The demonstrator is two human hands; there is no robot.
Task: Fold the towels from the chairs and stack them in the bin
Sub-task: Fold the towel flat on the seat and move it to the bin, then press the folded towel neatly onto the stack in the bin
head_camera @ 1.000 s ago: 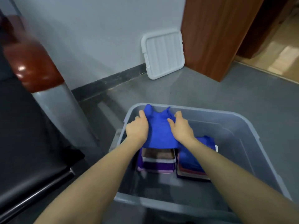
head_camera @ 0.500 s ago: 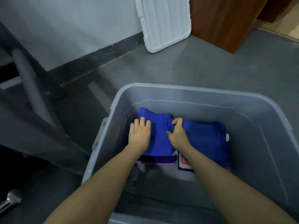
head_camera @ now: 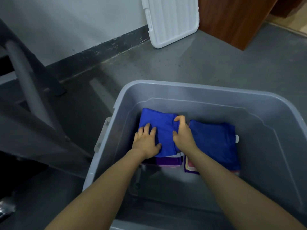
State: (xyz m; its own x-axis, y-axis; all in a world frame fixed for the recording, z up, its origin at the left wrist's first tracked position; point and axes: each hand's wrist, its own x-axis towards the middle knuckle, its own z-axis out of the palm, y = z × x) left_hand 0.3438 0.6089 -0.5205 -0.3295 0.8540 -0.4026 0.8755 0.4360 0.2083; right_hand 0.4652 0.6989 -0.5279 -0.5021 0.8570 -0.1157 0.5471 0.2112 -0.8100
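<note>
A folded blue towel lies on top of the left stack inside the grey plastic bin. My left hand presses flat on its near left part, fingers straight. At the towel's right edge my right hand has its fingers curled over the far right corner. A second folded blue towel tops the right stack beside it. Purple, white and pink towel edges show under both stacks.
A white bin lid leans against the wall beyond the bin. A brown wooden panel stands at the upper right. Grey chair legs rise at the left. Grey floor surrounds the bin.
The blue towel went from held above the bin down onto the left stack. My left hand flattened on it, and the right hand stays at its right edge.
</note>
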